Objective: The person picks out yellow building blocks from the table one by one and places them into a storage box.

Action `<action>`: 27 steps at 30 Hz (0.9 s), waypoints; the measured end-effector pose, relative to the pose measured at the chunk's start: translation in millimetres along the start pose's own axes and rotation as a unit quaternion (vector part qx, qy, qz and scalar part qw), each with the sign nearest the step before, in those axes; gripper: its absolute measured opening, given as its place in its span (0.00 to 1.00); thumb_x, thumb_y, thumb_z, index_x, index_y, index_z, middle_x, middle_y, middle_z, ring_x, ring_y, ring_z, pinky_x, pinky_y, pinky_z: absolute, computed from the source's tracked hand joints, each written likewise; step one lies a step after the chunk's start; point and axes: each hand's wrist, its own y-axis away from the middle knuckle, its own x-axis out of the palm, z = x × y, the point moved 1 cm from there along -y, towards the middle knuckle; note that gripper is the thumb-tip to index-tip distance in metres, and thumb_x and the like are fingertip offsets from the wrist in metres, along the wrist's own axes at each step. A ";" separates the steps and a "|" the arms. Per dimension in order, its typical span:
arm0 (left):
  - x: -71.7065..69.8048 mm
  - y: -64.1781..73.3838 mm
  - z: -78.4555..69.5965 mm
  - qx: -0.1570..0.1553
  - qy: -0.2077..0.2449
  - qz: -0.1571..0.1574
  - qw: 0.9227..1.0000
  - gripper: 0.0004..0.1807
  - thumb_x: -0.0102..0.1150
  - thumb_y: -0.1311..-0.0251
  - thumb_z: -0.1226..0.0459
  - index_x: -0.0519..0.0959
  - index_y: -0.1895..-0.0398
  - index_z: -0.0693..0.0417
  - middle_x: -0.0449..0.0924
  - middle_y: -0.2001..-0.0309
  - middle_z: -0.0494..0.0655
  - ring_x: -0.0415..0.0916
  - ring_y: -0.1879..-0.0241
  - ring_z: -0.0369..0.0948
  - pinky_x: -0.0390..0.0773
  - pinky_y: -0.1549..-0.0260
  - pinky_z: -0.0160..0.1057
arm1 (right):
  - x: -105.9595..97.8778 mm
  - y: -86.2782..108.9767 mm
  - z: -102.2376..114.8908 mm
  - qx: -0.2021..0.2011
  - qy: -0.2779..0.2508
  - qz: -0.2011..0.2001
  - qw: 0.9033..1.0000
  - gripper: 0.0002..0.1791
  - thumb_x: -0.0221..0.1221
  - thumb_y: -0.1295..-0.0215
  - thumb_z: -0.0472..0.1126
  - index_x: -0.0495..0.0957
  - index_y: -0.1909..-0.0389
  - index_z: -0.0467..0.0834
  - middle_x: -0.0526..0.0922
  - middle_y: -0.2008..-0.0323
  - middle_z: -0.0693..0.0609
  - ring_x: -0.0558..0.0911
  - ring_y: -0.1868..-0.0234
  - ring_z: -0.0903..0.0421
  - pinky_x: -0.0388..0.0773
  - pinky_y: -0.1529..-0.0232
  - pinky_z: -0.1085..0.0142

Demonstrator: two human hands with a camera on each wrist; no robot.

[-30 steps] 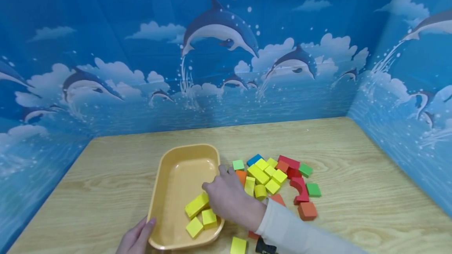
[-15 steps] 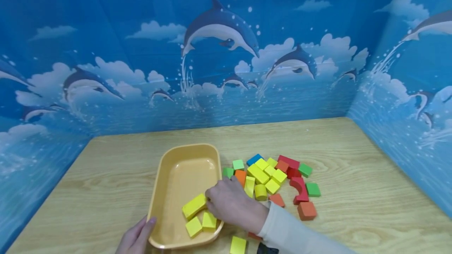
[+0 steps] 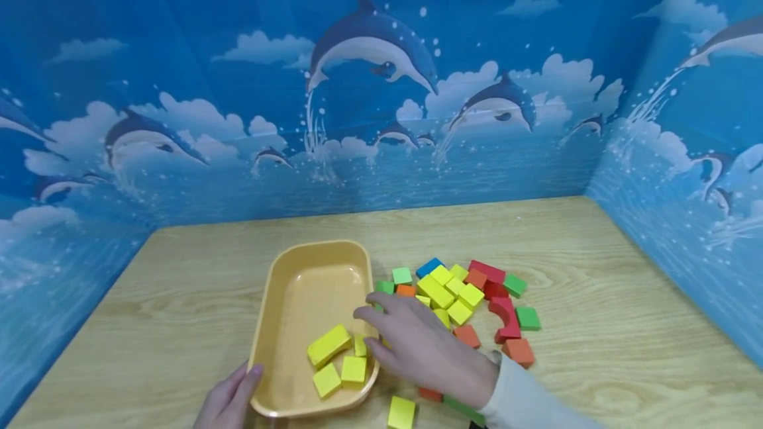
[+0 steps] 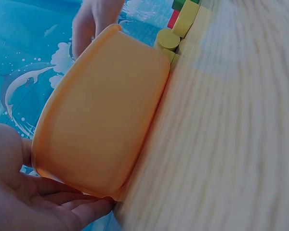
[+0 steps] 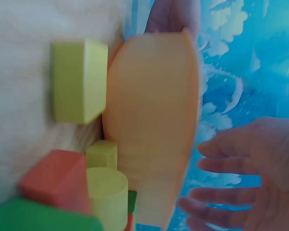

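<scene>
A tan plastic tray [image 3: 306, 296] stands on the table, with several yellow wooden blocks in its near right part, among them a long block [image 3: 329, 345] and a cube [image 3: 326, 381]. My left hand [image 3: 229, 399] grips the tray's near left rim, thumb over the edge; the left wrist view shows the fingers under its side wall. Above the right rim is my right hand [image 3: 411, 339], its fingers [image 5: 226, 163] extended and apart, holding nothing. A small yellow block [image 3: 360, 345] lies by its thumb in the tray.
Right of the tray lies a cluster of loose blocks: yellow [image 3: 435, 291], red [image 3: 505, 316], green [image 3: 527, 318], orange [image 3: 467, 336] and blue [image 3: 429, 267]. A yellow block [image 3: 401, 412] lies near the tray's front right corner. A dolphin-print backdrop [image 3: 369, 151] borders the table.
My right hand has let go of a small yellow block inside the tray. Its curled fingers have straightened, and it has drawn back right over the rim. The left hand keeps its grip.
</scene>
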 end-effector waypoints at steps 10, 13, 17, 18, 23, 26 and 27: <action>-3.3 3.1 -6.6 0.010 -0.015 0.001 1.000 0.25 0.40 0.26 0.61 0.65 0.37 0.74 0.78 0.48 0.68 0.75 0.46 0.53 0.73 0.51 0.27 | -9.9 45.6 6.7 -0.029 -0.073 0.122 0.989 0.13 0.62 0.38 0.50 0.83 0.54 0.52 0.79 0.64 0.66 0.74 0.64 0.71 0.76 0.62 0.73; -2.8 3.5 -7.3 0.008 -0.018 0.001 1.000 0.26 0.40 0.26 0.60 0.65 0.37 0.74 0.76 0.46 0.68 0.74 0.44 0.55 0.73 0.48 0.31 | 1.5 49.9 8.6 -0.050 -0.051 0.140 0.988 0.18 0.60 0.38 0.57 0.82 0.54 0.51 0.80 0.63 0.63 0.74 0.63 0.70 0.75 0.63 0.73; -1.7 4.3 -8.4 0.006 -0.019 0.003 1.000 0.26 0.40 0.26 0.59 0.64 0.36 0.73 0.76 0.46 0.68 0.73 0.43 0.58 0.72 0.43 0.43 | 15.3 52.1 9.2 -0.036 -0.028 0.166 0.985 0.26 0.53 0.39 0.67 0.81 0.51 0.52 0.80 0.61 0.61 0.75 0.60 0.66 0.77 0.62 0.70; -1.4 4.6 -8.7 0.007 -0.019 0.003 1.000 0.26 0.40 0.26 0.59 0.64 0.36 0.73 0.76 0.47 0.68 0.73 0.44 0.58 0.72 0.43 0.45 | 18.0 52.4 8.9 -0.032 -0.025 0.170 0.985 0.27 0.53 0.39 0.67 0.81 0.51 0.53 0.80 0.61 0.61 0.75 0.61 0.66 0.76 0.62 0.70; -1.0 5.8 -10.8 0.003 -0.011 0.011 1.000 0.27 0.38 0.26 0.58 0.62 0.36 0.74 0.76 0.46 0.69 0.72 0.43 0.60 0.66 0.39 0.56 | 28.8 54.1 8.2 -0.023 -0.015 0.177 0.984 0.24 0.55 0.40 0.67 0.81 0.56 0.54 0.77 0.66 0.62 0.72 0.66 0.68 0.74 0.67 0.72; -1.4 6.0 -11.8 -0.001 -0.001 0.017 1.000 0.28 0.38 0.26 0.57 0.61 0.35 0.74 0.73 0.44 0.69 0.68 0.40 0.61 0.61 0.38 0.58 | 33.4 55.3 8.5 -0.034 -0.012 0.174 0.984 0.22 0.56 0.40 0.66 0.82 0.59 0.54 0.75 0.69 0.63 0.69 0.69 0.69 0.70 0.71 0.75; -1.9 6.1 -11.8 0.000 -0.001 0.018 1.000 0.28 0.38 0.26 0.57 0.61 0.35 0.73 0.73 0.43 0.68 0.67 0.39 0.61 0.60 0.37 0.57 | 34.6 55.7 8.4 -0.039 -0.012 0.172 0.984 0.21 0.56 0.40 0.66 0.82 0.60 0.54 0.75 0.69 0.63 0.69 0.69 0.69 0.70 0.71 0.75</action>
